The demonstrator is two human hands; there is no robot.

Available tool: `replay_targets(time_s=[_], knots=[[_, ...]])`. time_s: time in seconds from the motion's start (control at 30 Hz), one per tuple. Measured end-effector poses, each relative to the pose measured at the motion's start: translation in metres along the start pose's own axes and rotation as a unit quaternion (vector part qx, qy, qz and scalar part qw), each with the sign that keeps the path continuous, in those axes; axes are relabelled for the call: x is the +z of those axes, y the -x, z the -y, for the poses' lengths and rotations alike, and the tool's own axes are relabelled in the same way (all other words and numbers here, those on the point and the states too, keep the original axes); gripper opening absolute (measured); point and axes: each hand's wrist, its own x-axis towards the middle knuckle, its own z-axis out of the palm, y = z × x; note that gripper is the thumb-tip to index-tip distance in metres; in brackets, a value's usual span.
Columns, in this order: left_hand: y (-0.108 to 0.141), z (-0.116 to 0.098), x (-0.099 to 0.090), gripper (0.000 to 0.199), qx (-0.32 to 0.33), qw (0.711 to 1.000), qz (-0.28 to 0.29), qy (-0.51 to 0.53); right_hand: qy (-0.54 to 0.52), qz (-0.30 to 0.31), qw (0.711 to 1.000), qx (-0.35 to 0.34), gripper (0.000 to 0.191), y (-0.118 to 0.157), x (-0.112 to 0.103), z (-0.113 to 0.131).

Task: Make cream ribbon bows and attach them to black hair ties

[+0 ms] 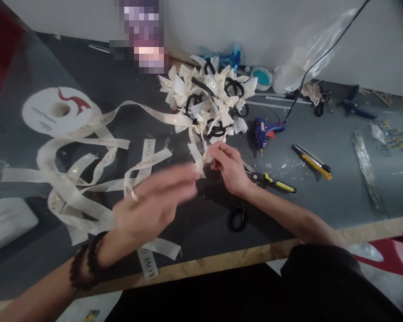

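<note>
My right hand [231,170] pinches a small cream ribbon bow [206,157] between thumb and fingertips. My left hand [154,197], smeared by motion, points its straightened fingers at the bow's left side; whether they touch it I cannot tell. Just beyond sits a pile of cream ribbon bows [218,105] with black hair ties among them. Cut strips of printed cream ribbon [87,197] lie tangled on the left, partly behind my left hand. A white ribbon spool [40,112] stands at the upper left, its ribbon running toward the pile.
A blue glue gun [265,129] with a black cord lies right of the pile. Nearby are yellow-handled scissors [277,182], a yellow cutter knife [312,162] and a black hair tie [237,219]. Further right are blue pliers [354,106]. A tape roll [262,77] stands by the wall.
</note>
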Motion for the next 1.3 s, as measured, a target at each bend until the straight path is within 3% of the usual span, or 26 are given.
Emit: replay_targets(time_s=[0.1, 0.27, 0.43, 0.63, 0.9, 1.1, 1.17, 1.2, 1.3], knots=[[-0.033, 0.025, 0.011, 0.027, 0.005, 0.998, -0.058, 0.019, 0.013, 0.03, 0.999, -0.01, 0.029, 0.001, 0.001, 0.001], [-0.069, 0.055, 0.017, 0.021, -0.101, 0.987, -0.088, 0.088, 0.014, 0.045, 0.999, -0.023, 0.03, 0.003, 0.003, 0.004], [-0.067, 0.057, 0.017, 0.033, -0.102, 0.971, -0.084, 0.201, 0.007, 0.023, 1.0, -0.01, 0.031, 0.003, 0.003, 0.002], [-0.059, 0.052, 0.017, 0.036, -0.14, 0.964, -0.086, 0.209, 0.017, 0.025, 1.0, -0.008, 0.033, 0.003, 0.003, 0.004], [-0.057, 0.049, 0.014, 0.028, -0.113, 0.978, -0.053, 0.168, 0.019, 0.035, 0.999, -0.009, 0.03, 0.004, 0.003, 0.003], [-0.077, 0.046, -0.011, 0.022, 0.012, 0.99, -0.125, 0.061, 0.043, 0.027, 0.998, -0.03, 0.03, 0.006, 0.001, 0.003], [-0.083, 0.038, -0.021, 0.017, 0.025, 0.996, -0.083, 0.018, 0.074, 0.056, 0.995, -0.032, 0.031, 0.009, 0.002, 0.006], [-0.085, 0.033, -0.024, 0.012, 0.006, 0.999, -0.044, 0.011, 0.104, 0.078, 0.991, -0.036, 0.032, 0.011, 0.003, 0.008], [-0.084, 0.022, -0.025, 0.025, -0.078, 0.993, 0.09, -0.005, 0.223, 0.129, 0.963, -0.079, 0.03, 0.017, 0.006, 0.015]])
